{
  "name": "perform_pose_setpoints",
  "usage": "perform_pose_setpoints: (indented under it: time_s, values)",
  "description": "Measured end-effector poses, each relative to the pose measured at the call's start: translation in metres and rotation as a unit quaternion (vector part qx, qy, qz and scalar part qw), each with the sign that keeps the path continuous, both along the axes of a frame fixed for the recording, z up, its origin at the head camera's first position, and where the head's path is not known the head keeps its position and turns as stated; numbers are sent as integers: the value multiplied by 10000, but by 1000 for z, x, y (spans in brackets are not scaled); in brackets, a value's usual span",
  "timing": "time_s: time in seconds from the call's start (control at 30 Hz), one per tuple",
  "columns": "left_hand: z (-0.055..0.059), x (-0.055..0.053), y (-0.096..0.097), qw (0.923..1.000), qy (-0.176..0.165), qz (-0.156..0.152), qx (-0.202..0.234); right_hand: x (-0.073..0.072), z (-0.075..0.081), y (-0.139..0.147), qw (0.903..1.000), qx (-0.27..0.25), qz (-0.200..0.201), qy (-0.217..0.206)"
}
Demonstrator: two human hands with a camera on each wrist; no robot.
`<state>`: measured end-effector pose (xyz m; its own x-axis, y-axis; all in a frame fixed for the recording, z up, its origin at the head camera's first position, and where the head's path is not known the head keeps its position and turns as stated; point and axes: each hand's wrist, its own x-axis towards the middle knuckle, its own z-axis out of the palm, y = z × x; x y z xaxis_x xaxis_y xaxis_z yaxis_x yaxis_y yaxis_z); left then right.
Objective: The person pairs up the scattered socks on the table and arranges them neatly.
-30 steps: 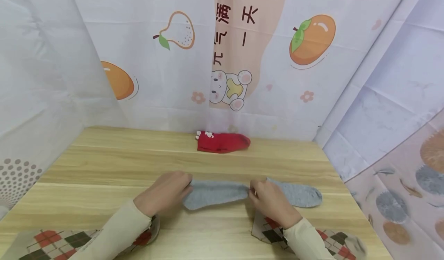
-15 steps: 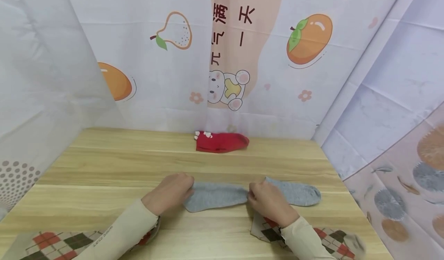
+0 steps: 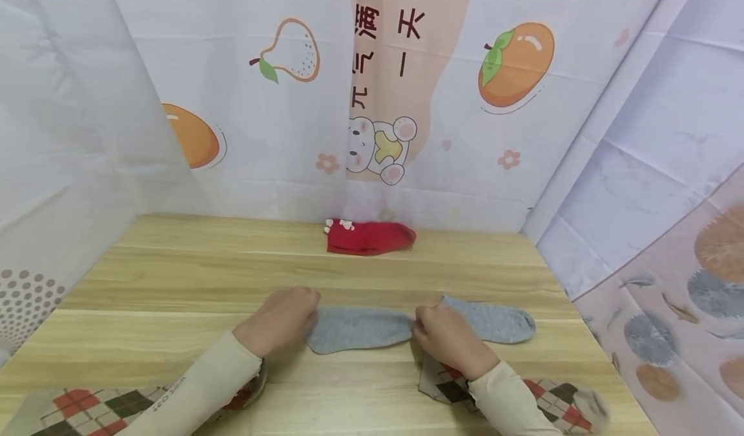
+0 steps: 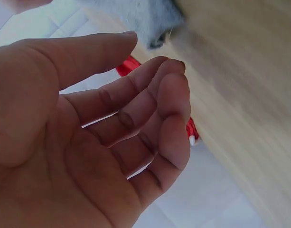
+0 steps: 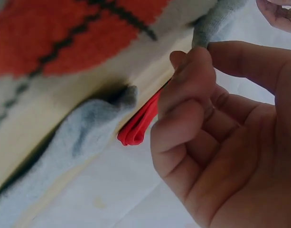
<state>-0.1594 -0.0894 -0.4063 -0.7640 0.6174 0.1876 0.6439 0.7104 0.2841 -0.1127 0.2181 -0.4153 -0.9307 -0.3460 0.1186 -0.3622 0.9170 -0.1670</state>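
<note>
A grey sock [image 3: 360,329] lies lengthwise on the wooden table between my two hands. My right hand [image 3: 447,334] pinches its right end between thumb and fingertips; in the right wrist view, the pinched grey fabric [image 5: 211,28] shows above the thumb. At the other end is my left hand [image 3: 279,320]. In the left wrist view its thumb stands apart from the loosely bent fingers [image 4: 173,95], and the sock's edge [image 4: 157,28] lies just beyond them, not gripped. A second grey sock [image 3: 502,323] lies to the right, just past my right hand.
A red sock [image 3: 369,238] with white figures lies at the table's back edge, against the printed curtain [image 3: 261,132]. Argyle socks lie at the front: one left [image 3: 81,410], one right [image 3: 558,404], each partly under a forearm. A side curtain [image 3: 657,158] borders the right.
My left hand has shifted slightly left from the grey sock's end over the last half second. The right hand keeps its pinch, and the other socks stay in place.
</note>
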Motion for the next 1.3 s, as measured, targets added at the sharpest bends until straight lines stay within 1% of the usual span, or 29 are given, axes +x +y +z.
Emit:
perform_pose_setpoints:
  time_s: [0.1,0.2,0.3,0.43,0.53,0.6,0.7,0.8,0.93,1.03,1.17,1.23,1.3]
  values:
    - [4,-2,-2,9998,-141,102,0,0,3,2,10000,-54,-8,38]
    - [8,-3,-3,9998,-141,107,-41,1,4,3,9999,-75,-35,66]
    - [14,-2,-7,10000,-16,65,-63,0,5,2,9998,-142,-25,150]
    - [22,0,-8,9992,400,-5,-77,0,10,3,9996,-213,-86,177]
    - [27,-1,-2,9979,636,-44,-76,1,15,6,9993,-233,-206,195]
    - [29,-1,4,9976,686,-102,-53,2,19,9,9991,-225,-280,226]
    - [32,1,11,9976,659,-189,-11,2,26,14,9987,-265,-374,207]
    - [33,2,17,9970,734,-250,18,4,32,19,9978,-389,-534,66]
    - [31,-1,27,9957,832,-389,118,4,37,32,9959,-508,-754,-6]
    - [31,-3,37,9952,825,-502,159,4,44,47,9950,-544,-814,-189]
    - [34,-6,50,9966,658,-494,82,5,62,75,9917,-676,-937,-567]
    - [37,-7,56,9976,523,-451,40,6,70,89,9899,-719,-1023,-664]
    - [38,-9,62,9981,433,-447,29,6,75,101,9894,-675,-1103,-666]
